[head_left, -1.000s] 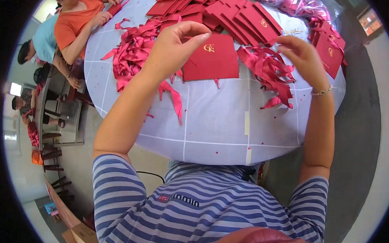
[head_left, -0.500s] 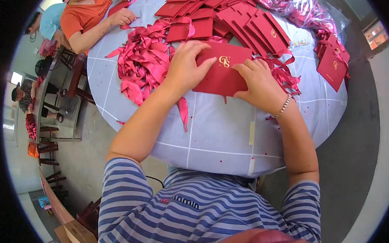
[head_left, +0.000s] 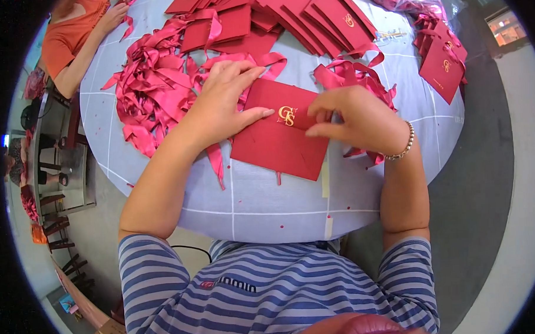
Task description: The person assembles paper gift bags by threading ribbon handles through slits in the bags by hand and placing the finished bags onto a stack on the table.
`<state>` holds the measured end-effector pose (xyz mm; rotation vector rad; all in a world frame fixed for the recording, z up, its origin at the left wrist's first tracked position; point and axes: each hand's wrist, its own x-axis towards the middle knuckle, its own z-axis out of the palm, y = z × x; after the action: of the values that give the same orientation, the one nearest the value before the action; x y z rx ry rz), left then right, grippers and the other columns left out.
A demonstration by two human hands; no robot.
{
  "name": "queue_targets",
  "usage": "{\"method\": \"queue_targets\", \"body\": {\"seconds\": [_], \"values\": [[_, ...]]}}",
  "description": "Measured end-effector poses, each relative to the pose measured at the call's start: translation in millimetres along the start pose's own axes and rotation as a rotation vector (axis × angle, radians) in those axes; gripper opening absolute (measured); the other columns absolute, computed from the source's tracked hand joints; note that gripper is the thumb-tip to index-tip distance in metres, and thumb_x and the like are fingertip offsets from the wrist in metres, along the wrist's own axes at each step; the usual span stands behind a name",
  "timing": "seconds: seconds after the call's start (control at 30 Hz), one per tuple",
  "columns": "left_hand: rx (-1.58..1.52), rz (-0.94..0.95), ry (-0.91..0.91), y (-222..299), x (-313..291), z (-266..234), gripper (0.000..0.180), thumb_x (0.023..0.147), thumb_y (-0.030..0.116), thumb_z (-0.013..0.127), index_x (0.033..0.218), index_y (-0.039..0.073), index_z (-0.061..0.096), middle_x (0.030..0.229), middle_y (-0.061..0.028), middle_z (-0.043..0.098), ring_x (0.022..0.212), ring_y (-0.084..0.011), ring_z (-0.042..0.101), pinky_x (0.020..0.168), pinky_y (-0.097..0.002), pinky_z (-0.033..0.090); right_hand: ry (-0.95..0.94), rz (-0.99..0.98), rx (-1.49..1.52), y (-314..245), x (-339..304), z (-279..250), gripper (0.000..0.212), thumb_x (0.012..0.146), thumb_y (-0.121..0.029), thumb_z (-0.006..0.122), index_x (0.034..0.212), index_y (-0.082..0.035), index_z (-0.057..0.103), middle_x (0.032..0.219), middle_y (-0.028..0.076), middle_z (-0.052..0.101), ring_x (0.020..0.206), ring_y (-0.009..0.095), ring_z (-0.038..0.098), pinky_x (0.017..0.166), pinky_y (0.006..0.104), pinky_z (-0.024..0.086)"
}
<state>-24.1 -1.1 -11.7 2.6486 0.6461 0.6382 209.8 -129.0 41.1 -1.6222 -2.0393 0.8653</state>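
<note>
In the head view, the red pouch (head_left: 281,146) lies tilted on the worktop (head_left: 263,221), between the hands. The left hand (head_left: 219,105) rests over its left side, thumb and fingers parted, probably to steady it. The right hand (head_left: 360,121) curls over the opposite edge; whether it pinches anything, I cannot tell. Ribbon heaps (head_left: 152,82) flank the pouch, presumably for easy reach.

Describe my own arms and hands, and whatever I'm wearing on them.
Your left hand and right hand are ungloved. A beaded, silvery-looking bracelet circles the right wrist; none shows on the left. Both forearms are uncovered, below short sleeves striped in blue and pale grey.
</note>
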Motion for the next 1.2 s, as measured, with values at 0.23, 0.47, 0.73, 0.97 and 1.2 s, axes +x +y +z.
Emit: {"method": "queue_targets", "body": {"seconds": [0.23, 0.47, 0.73, 0.97, 1.2], "values": [[-0.005, 0.066, -0.047, 2, 7, 9, 0.063, 0.074, 0.022, 0.080, 0.130, 0.007, 0.057, 0.123, -0.0105, 0.057, 0.125, -0.0332, 0.043, 0.108, -0.0436, 0.034, 0.637, 0.364, -0.323, 73, -6, -28, 0.017, 0.084, -0.019, 0.067, 0.090, -0.003, 0.069, 0.078, 0.016, 0.067, 0.074, 0.036, 0.065, 0.068, 0.0406, 0.053], [0.017, 0.088, -0.018, -12, 6, 4, 0.056, 0.069, 0.026, 0.083, 0.116, 0.004, 0.063, 0.115, -0.0128, 0.059, 0.114, -0.0327, 0.051, 0.101, -0.0431, 0.038, 0.778, -0.135, -0.748, 89, 41, -26, 0.021, 0.078, -0.007, 0.062, 0.098, -0.004, 0.069, 0.109, 0.016, 0.066, 0.105, 0.035, 0.060, 0.088, 0.0433, 0.049], [0.058, -0.016, -0.005, 6, -7, 21, 0.060, 0.068, 0.041, 0.081, 0.116, 0.010, 0.064, 0.131, -0.0086, 0.053, 0.130, -0.0334, 0.038, 0.108, -0.0680, 0.021, 0.988, 0.091, -0.308, 91, 11, -14, 0.018, 0.090, -0.003, 0.061, 0.108, 0.002, 0.065, 0.108, 0.018, 0.067, 0.102, 0.033, 0.062, 0.093, 0.0405, 0.046], [-0.423, 0.202, 0.328, 35, -5, 18, 0.078, 0.071, 0.024, 0.084, 0.136, 0.006, 0.045, 0.137, -0.0162, 0.048, 0.133, -0.0363, 0.037, 0.111, -0.0432, 0.031, 0.640, -0.443, -0.496, -6, 11, 22, 0.008, 0.089, 0.002, 0.060, 0.096, 0.004, 0.063, 0.094, 0.020, 0.065, 0.086, 0.036, 0.064, 0.077, 0.0411, 0.051], [-0.892, -0.161, -0.249, 25, 5, 7, 0.037, 0.079, 0.012, 0.075, 0.112, 0.001, 0.061, 0.101, -0.0115, 0.062, 0.094, -0.0222, 0.061, 0.083, -0.0352, 0.049, 0.605, -0.546, -0.398, -13, 17, 26, 0.014, 0.082, 0.007, 0.063, 0.095, 0.002, 0.063, 0.093, 0.017, 0.065, 0.083, 0.033, 0.064, 0.073, 0.0385, 0.052]]}}
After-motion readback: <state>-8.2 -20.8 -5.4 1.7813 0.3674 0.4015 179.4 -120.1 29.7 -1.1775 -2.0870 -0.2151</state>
